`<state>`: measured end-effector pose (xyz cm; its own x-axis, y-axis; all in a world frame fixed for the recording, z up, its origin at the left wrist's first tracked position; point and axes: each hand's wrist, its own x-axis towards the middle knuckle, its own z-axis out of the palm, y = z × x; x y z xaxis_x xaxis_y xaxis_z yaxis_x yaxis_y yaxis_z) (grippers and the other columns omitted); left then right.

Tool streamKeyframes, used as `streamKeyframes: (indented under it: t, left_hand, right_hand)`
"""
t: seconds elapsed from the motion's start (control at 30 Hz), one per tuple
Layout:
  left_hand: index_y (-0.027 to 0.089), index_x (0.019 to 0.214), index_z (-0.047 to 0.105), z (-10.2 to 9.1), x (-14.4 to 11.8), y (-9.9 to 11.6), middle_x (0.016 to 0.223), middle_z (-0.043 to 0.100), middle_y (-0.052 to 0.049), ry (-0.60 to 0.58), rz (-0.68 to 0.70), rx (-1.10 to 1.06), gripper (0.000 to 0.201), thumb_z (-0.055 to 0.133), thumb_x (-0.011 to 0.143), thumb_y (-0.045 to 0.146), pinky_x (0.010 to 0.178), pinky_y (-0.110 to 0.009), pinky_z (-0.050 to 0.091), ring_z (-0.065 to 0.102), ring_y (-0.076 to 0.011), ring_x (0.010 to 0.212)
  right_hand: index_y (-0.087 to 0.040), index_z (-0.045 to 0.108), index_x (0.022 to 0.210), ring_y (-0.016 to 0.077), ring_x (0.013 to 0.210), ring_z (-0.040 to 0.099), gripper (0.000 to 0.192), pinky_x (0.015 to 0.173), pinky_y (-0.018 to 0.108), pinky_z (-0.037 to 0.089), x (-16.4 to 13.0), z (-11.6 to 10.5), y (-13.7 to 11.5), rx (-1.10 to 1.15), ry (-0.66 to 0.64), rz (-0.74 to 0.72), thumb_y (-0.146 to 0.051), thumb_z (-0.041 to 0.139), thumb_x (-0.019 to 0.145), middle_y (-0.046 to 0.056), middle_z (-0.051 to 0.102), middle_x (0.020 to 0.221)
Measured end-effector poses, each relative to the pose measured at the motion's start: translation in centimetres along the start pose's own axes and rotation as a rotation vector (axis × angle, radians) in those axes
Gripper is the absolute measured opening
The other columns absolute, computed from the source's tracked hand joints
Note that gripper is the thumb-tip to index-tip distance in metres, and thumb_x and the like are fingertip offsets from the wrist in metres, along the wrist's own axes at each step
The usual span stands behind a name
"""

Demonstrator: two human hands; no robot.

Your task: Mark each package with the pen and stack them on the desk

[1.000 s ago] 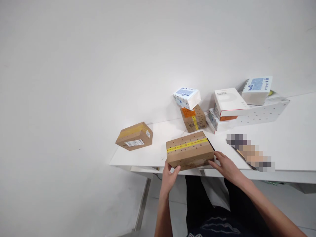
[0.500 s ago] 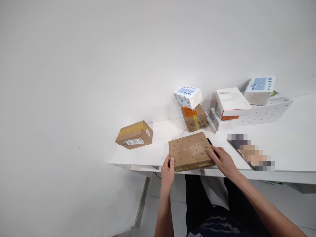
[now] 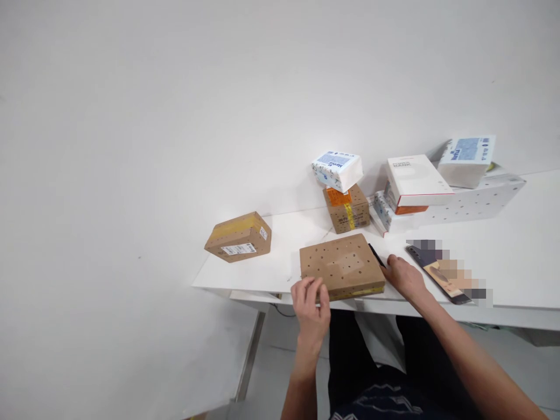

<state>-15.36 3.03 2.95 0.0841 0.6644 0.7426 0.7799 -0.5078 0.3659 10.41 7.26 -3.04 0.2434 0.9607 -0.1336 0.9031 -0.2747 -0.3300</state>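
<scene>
A brown cardboard box [image 3: 341, 265] with small dark printed marks and yellow tape along its side lies at the table's front edge. Bent fingers of my left hand [image 3: 311, 300] rest over its front left corner, the thumb against the front. To the right of the box, my right hand [image 3: 405, 277] is closed at the end of a slim black object [image 3: 376, 255], partly hidden by the box and my fingers. A phone [image 3: 437, 274], partly blurred out, lies just right of that hand.
Another taped carton [image 3: 238, 238] stands at the table's left end. Toward the wall, a tissue pack [image 3: 336, 170] sits on a small carton [image 3: 347, 210]. A white power bank box [image 3: 415, 178] tops a stack beside a white spotted box [image 3: 476, 201], which bears another tissue pack [image 3: 466, 160].
My left hand has shifted from the box's left side onto its front left corner. My right hand has left the box's right edge and moved slightly right, onto the black object.
</scene>
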Motion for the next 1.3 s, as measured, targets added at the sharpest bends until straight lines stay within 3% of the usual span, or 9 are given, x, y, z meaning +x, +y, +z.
streamKeyframes:
  t: [0.13, 0.33, 0.5, 0.67, 0.73, 0.93, 1.07, 1.17, 1.3]
  left_hand:
    - [0.020, 0.090, 0.062, 1.0, 0.5, 1.8, 0.084, 0.063, -0.005, -0.045, 0.137, -0.025, 0.013, 0.057, 0.082, 0.012, 0.080, -0.034, 0.046, 0.057, -0.0170, 0.083]
    - [0.022, 0.087, 0.065, 1.4, 1.4, 1.1, 0.084, 0.065, -0.005, -0.085, 0.069, 0.080, 0.010, 0.055, 0.084, 0.018, 0.081, -0.036, 0.044, 0.057, -0.0187, 0.084]
    - [0.024, 0.091, 0.067, 2.0, 1.3, 1.1, 0.097, 0.067, -0.006, -0.151, -0.018, 0.230, 0.012, 0.058, 0.085, 0.029, 0.095, -0.047, 0.036, 0.055, -0.0257, 0.102]
    - [0.024, 0.098, 0.066, 2.8, 0.9, 1.8, 0.103, 0.066, -0.007, -0.186, 0.011, 0.224, 0.016, 0.058, 0.085, 0.029, 0.094, -0.045, 0.037, 0.053, -0.0269, 0.107]
    - [0.024, 0.100, 0.066, 2.9, 0.8, 2.2, 0.104, 0.067, -0.007, -0.197, 0.031, 0.210, 0.017, 0.058, 0.085, 0.029, 0.093, -0.046, 0.036, 0.053, -0.0273, 0.106]
    - [0.025, 0.098, 0.066, 2.6, 1.0, 3.4, 0.102, 0.067, -0.005, -0.226, 0.018, 0.182, 0.016, 0.060, 0.084, 0.030, 0.093, -0.045, 0.036, 0.055, -0.0256, 0.104]
    - [0.024, 0.097, 0.066, 2.5, 1.9, 3.2, 0.100, 0.067, -0.006, -0.236, 0.004, 0.156, 0.015, 0.058, 0.086, 0.029, 0.091, -0.042, 0.039, 0.056, -0.0235, 0.101]
    - [0.022, 0.101, 0.065, 2.9, 2.6, 2.6, 0.103, 0.064, -0.008, -0.212, -0.011, 0.144, 0.018, 0.055, 0.087, 0.027, 0.091, -0.042, 0.041, 0.055, -0.0250, 0.104]
    - [0.019, 0.099, 0.063, 3.7, 2.9, 2.1, 0.107, 0.060, -0.010, -0.198, -0.022, 0.153, 0.017, 0.053, 0.088, 0.028, 0.091, -0.042, 0.043, 0.054, -0.0258, 0.105]
  right_hand:
    - [-0.013, 0.061, 0.090, 0.0299, 0.083, 0.067, 0.026, 0.063, 0.034, 0.043, 0.0, -0.3, -0.5, 0.022, -0.015, -0.012, -0.033, 0.044, 0.089, 0.020, 0.069, 0.089]
    - [-0.019, 0.057, 0.078, 0.0242, 0.073, 0.067, 0.025, 0.063, 0.032, 0.044, -0.8, -1.9, 1.9, 0.147, 0.020, -0.002, -0.035, 0.042, 0.089, 0.012, 0.070, 0.075]
    - [-0.022, 0.048, 0.079, 0.0136, 0.044, 0.052, 0.028, 0.047, 0.029, 0.042, -2.9, -4.9, 2.8, 0.854, 0.137, 0.008, -0.049, 0.046, 0.086, 0.007, 0.070, 0.074]
    - [-0.021, 0.055, 0.103, 0.0115, 0.052, 0.053, 0.042, 0.049, 0.028, 0.046, -4.5, -8.4, 0.6, 1.372, 0.114, -0.087, -0.051, 0.065, 0.076, 0.006, 0.068, 0.083]
    - [-0.021, 0.060, 0.100, 0.0119, 0.056, 0.054, 0.041, 0.052, 0.029, 0.048, -4.7, -9.3, -0.8, 1.470, 0.102, -0.107, -0.051, 0.068, 0.073, 0.006, 0.067, 0.085]
    - [-0.022, 0.059, 0.087, 0.0104, 0.049, 0.046, 0.029, 0.048, 0.025, 0.041, -3.9, -9.9, -5.3, 1.371, 0.154, -0.215, -0.050, 0.063, 0.079, -0.005, 0.050, 0.056]
    - [-0.022, 0.051, 0.081, 0.0119, 0.053, 0.051, 0.026, 0.052, 0.026, 0.044, -2.3, -10.7, -8.2, 1.286, 0.022, -0.399, -0.048, 0.057, 0.083, -0.003, 0.054, 0.060]
    - [-0.022, 0.050, 0.076, 0.0121, 0.059, 0.052, 0.019, 0.057, 0.026, 0.044, -0.9, -11.1, -10.2, 1.142, -0.001, -0.523, -0.038, 0.058, 0.081, -0.003, 0.054, 0.063]
    - [-0.022, 0.048, 0.071, 0.0119, 0.059, 0.048, 0.011, 0.057, 0.025, 0.039, 0.8, -9.8, -12.5, 0.995, -0.040, -0.595, -0.029, 0.051, 0.079, -0.004, 0.051, 0.062]
